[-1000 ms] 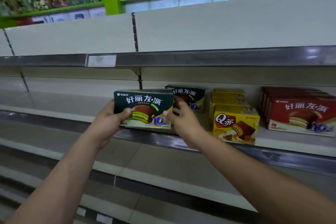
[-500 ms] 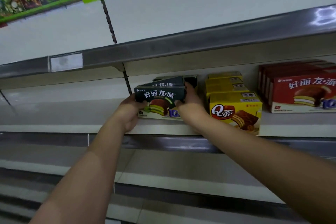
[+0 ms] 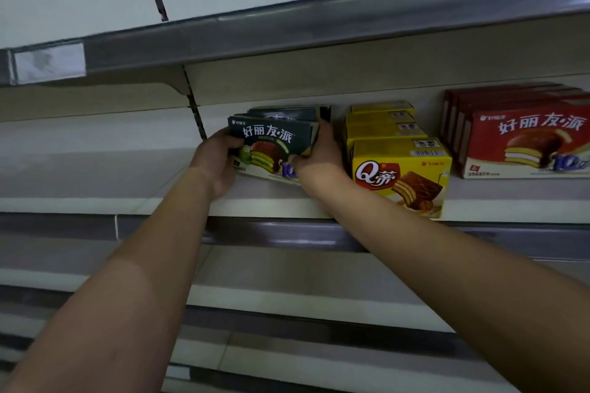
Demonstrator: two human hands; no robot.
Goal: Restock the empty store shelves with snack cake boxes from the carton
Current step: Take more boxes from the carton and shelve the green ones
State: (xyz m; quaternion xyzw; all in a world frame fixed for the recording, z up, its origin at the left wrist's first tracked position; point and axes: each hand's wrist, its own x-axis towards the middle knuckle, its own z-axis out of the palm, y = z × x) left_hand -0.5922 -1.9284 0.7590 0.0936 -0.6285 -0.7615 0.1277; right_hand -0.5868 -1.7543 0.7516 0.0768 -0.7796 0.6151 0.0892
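1. Head view: the dark green snack cake box (image 3: 268,142) stands on the middle shelf (image 3: 95,169) with its printed front facing out, set back from the shelf's front edge.
2. The left hand (image 3: 217,163) grasps the box's left end, its fingers curled round that side.
3. The right hand (image 3: 319,159) grasps the box's right end, with its fingers reaching up along that side.
4. More dark green boxes (image 3: 284,112) stand directly behind the held one, forming a row towards the back panel.
5. Just right of the right hand is a row of yellow boxes (image 3: 402,175), whose front box sits closer to the shelf edge than the green one.
6. Further right, apart from the yellow row, stands a row of red boxes (image 3: 526,143).
7. The upper shelf (image 3: 287,29) overhangs them all and carries a blank label holder (image 3: 49,62) at its left.
8. Both forearms cross over the lower shelf (image 3: 271,268).
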